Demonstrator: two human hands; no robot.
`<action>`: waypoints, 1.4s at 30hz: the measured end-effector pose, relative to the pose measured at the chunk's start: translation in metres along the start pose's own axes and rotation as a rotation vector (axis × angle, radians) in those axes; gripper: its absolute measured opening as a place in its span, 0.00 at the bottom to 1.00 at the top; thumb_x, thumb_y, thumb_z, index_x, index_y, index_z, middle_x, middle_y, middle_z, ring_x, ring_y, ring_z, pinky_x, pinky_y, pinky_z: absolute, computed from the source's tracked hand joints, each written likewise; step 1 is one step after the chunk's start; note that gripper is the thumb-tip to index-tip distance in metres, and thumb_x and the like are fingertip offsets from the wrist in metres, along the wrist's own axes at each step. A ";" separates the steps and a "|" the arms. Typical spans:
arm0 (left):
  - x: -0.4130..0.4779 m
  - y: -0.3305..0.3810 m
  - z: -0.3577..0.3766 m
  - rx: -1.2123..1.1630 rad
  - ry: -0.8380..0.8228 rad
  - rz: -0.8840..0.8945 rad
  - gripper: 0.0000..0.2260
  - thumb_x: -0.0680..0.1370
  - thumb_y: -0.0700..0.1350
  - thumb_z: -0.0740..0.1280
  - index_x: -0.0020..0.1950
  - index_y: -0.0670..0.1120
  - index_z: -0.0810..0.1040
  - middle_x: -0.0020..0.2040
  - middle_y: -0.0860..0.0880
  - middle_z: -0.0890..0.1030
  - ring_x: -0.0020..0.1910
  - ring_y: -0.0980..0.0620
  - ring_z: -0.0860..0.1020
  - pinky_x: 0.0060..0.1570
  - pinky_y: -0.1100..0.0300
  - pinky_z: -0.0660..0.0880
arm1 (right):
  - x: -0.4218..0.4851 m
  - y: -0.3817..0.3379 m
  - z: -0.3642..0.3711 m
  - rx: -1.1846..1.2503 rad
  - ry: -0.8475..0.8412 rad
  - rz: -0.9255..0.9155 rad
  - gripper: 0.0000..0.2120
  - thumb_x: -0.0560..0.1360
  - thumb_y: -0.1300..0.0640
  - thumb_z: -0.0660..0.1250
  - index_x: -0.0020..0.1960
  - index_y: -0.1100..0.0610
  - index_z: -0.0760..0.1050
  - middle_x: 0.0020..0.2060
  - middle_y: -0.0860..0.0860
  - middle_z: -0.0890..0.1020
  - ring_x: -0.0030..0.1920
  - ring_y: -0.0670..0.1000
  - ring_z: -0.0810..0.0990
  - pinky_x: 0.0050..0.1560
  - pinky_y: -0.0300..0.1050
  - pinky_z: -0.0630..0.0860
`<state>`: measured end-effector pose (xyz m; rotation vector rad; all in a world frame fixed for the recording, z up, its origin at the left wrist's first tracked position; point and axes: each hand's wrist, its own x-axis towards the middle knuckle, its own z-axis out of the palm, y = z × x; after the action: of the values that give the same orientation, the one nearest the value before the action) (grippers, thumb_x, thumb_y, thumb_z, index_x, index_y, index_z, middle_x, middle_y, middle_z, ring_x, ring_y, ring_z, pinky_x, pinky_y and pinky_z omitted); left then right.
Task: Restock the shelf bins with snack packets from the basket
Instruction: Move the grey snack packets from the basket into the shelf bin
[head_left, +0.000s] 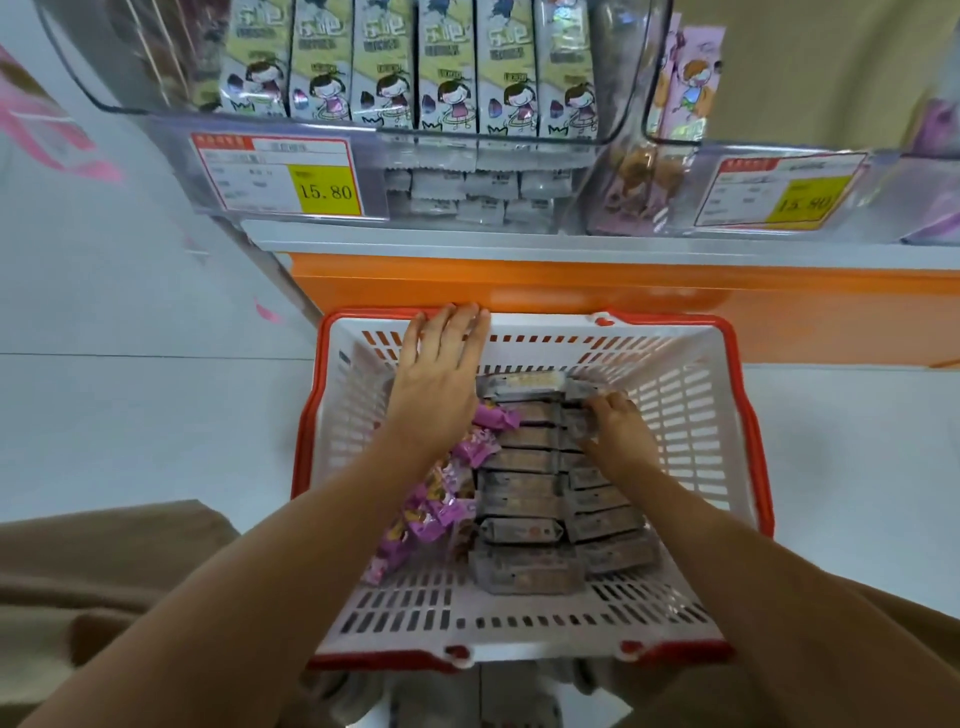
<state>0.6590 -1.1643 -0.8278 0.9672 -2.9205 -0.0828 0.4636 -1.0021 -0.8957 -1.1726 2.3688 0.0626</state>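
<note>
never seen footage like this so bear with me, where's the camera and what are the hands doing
No machine here: a person wears one wide-angle camera on the head, looking down at their own arms. Before a shop shelf sits a red-and-white basket holding rows of grey packets and loose purple packets. The left hand lies flat, fingers straight, on the basket's far rim. The right hand reaches into the grey packets; whether it grips one is unclear. Above are clear shelf bins.

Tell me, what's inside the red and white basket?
Rows of grey snack packets and a pile of purple packets beside them. The right hand and left forearm cover some; whatever lies underneath is hidden.
</note>
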 end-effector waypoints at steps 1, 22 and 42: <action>0.000 0.000 0.002 0.001 0.010 0.000 0.37 0.70 0.49 0.68 0.77 0.41 0.62 0.73 0.41 0.68 0.72 0.41 0.63 0.74 0.44 0.50 | 0.003 -0.001 0.002 -0.042 -0.018 0.015 0.23 0.74 0.54 0.71 0.67 0.58 0.70 0.64 0.59 0.70 0.66 0.59 0.68 0.59 0.51 0.73; -0.004 0.002 -0.051 -0.557 -0.009 -0.330 0.18 0.79 0.45 0.63 0.70 0.44 0.71 0.62 0.41 0.74 0.58 0.43 0.74 0.59 0.49 0.71 | -0.050 -0.065 -0.079 0.873 0.291 -0.166 0.18 0.71 0.64 0.71 0.51 0.46 0.69 0.47 0.45 0.75 0.43 0.51 0.76 0.39 0.41 0.75; -0.038 -0.044 -0.187 -0.884 0.450 -0.361 0.10 0.80 0.51 0.63 0.54 0.47 0.77 0.49 0.48 0.79 0.47 0.49 0.76 0.47 0.54 0.73 | -0.140 -0.175 -0.209 0.782 0.427 -0.601 0.07 0.75 0.61 0.71 0.51 0.57 0.75 0.42 0.48 0.79 0.42 0.47 0.77 0.44 0.45 0.76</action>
<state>0.7301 -1.1826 -0.6459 1.1009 -1.9269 -0.9323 0.5822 -1.0621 -0.6192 -1.4825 1.9028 -1.2897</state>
